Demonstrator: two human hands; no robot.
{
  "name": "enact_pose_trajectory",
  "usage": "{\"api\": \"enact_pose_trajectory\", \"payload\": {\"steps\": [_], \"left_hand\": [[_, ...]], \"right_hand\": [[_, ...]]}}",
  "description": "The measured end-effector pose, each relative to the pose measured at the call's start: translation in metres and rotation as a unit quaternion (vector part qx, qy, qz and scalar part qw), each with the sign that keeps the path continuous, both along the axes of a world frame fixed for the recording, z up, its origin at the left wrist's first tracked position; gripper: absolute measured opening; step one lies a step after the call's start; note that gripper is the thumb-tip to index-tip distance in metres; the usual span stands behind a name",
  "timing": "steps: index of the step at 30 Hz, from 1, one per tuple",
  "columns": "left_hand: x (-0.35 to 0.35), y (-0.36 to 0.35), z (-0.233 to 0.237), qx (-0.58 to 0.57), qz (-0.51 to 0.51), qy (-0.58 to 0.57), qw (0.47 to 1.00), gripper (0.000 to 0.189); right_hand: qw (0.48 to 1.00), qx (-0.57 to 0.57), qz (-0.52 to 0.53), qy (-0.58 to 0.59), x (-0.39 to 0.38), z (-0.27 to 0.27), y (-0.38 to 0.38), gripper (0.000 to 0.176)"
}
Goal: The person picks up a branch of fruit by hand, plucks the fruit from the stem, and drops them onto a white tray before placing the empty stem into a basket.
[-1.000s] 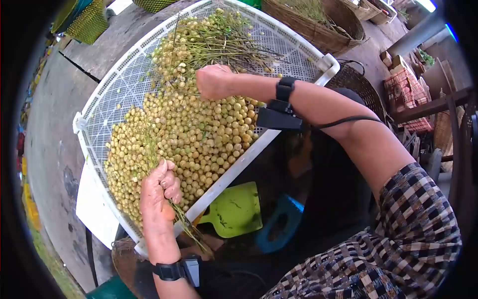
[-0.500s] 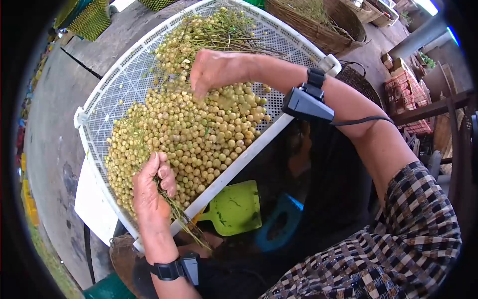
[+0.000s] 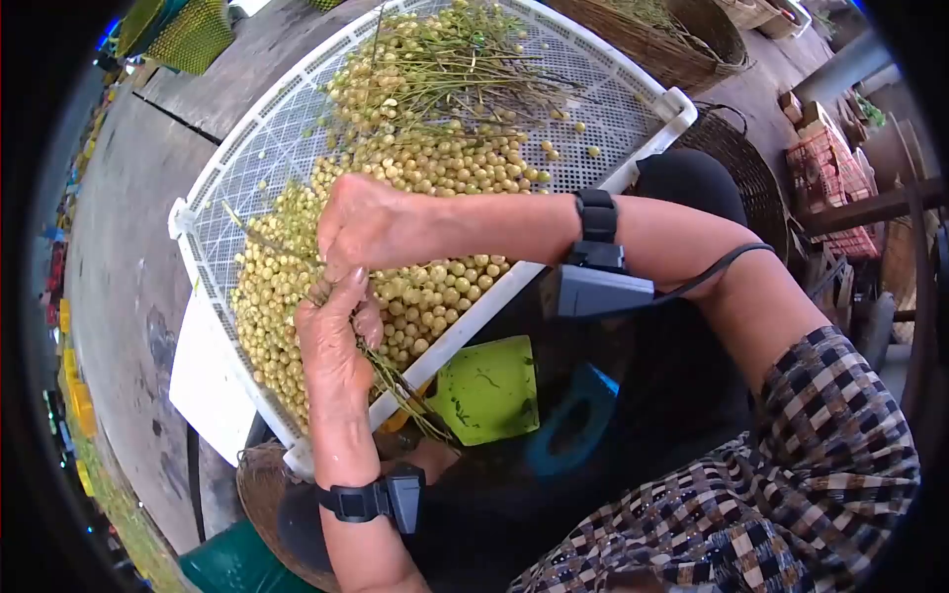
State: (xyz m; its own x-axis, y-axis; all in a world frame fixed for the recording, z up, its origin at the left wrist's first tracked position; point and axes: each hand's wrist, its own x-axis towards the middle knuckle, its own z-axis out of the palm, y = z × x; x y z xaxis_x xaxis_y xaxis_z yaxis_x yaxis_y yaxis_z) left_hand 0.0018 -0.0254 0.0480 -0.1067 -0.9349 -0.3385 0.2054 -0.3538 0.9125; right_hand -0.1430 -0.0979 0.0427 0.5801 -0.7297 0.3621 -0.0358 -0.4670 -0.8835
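Observation:
A white perforated plastic crate [image 3: 583, 188] is tilted before me, heaped with small round yellow-green fruits [image 3: 435, 296]. My left hand [image 3: 341, 331] is closed around a bunch of thin green-brown stems [image 3: 405, 390], whose loose ends stick out below it over the crate's near rim. Against its thumb, my right hand [image 3: 366, 222] is curled into a fist, its fingertips mostly hidden. One stem pokes out to the left of this fist, which seems to grip the top of the bunch. Bare cut stems [image 3: 474, 74] lie piled on the fruits at the far end.
Below the near rim are a lime-green dustpan [image 3: 486, 390] and a blue plastic item [image 3: 573, 425] in shadow. Wicker baskets [image 3: 662, 44] stand behind and to the right. A red crate [image 3: 830, 188] is farther right. Green-yellow woven baskets [image 3: 193, 40] sit at the back left.
My right hand has come down and left from above the middle of the fruit heap to meet my left hand. The left hand still holds the stems. The view has shifted slightly.

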Motion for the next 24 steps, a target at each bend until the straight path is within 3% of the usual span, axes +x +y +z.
{"api": "enact_pose_trajectory", "payload": {"steps": [3, 4, 6, 7, 9, 12, 14, 16, 19, 21, 23, 24], "left_hand": [[0.005, 0.0, 0.0, 0.022, 0.03, -0.014, 0.999, 0.015], [0.005, 0.001, 0.004, 0.021, 0.037, -0.024, 0.999, 0.016], [0.012, 0.001, 0.009, 0.028, 0.022, -0.012, 0.999, 0.017], [0.014, 0.001, 0.012, 0.035, 0.012, -0.002, 0.999, 0.019], [0.015, 0.003, 0.018, 0.032, 0.007, -0.007, 0.999, 0.022], [0.013, 0.004, 0.024, 0.0, -0.007, -0.079, 0.997, 0.022], [0.017, 0.002, 0.023, -0.015, -0.036, -0.1, 0.994, 0.02], [0.019, 0.002, 0.025, -0.03, -0.06, -0.129, 0.989, 0.019], [0.015, 0.004, 0.029, -0.048, -0.082, -0.121, 0.988, 0.016], [0.011, 0.004, 0.028, -0.061, -0.078, -0.089, 0.991, 0.015], [0.006, 0.008, 0.034, -0.055, -0.057, -0.098, 0.992, 0.014], [0.005, 0.008, 0.033, -0.061, -0.069, -0.084, 0.992, 0.013]], "right_hand": [[0.992, 0.082, -0.029, 0.09, -0.012, 0.012, 0.002, 0.018], [0.95, -0.103, -0.062, 0.288, -0.028, 0.018, -0.005, 0.022], [0.919, -0.159, -0.131, 0.337, -0.075, 0.017, -0.024, 0.021], [0.922, 0.032, -0.186, 0.339, -0.09, 0.053, -0.006, 0.021], [0.904, 0.05, -0.273, 0.327, -0.145, 0.075, 0.014, 0.022], [0.863, -0.068, -0.291, 0.407, -0.25, 0.065, 0.029, 0.015], [0.795, -0.053, -0.337, 0.501, -0.297, 0.063, 0.058, 0.015], [0.682, -0.105, -0.396, 0.606, -0.319, 0.045, 0.087, 0.018], [0.684, -0.039, -0.37, 0.628, -0.283, 0.056, 0.09, 0.018], [0.788, -0.091, -0.369, 0.484, -0.229, 0.059, 0.077, 0.021], [0.892, -0.137, -0.256, 0.346, -0.172, 0.057, 0.058, 0.02], [0.941, -0.084, -0.187, 0.269, -0.141, 0.055, 0.049, 0.022]]}}
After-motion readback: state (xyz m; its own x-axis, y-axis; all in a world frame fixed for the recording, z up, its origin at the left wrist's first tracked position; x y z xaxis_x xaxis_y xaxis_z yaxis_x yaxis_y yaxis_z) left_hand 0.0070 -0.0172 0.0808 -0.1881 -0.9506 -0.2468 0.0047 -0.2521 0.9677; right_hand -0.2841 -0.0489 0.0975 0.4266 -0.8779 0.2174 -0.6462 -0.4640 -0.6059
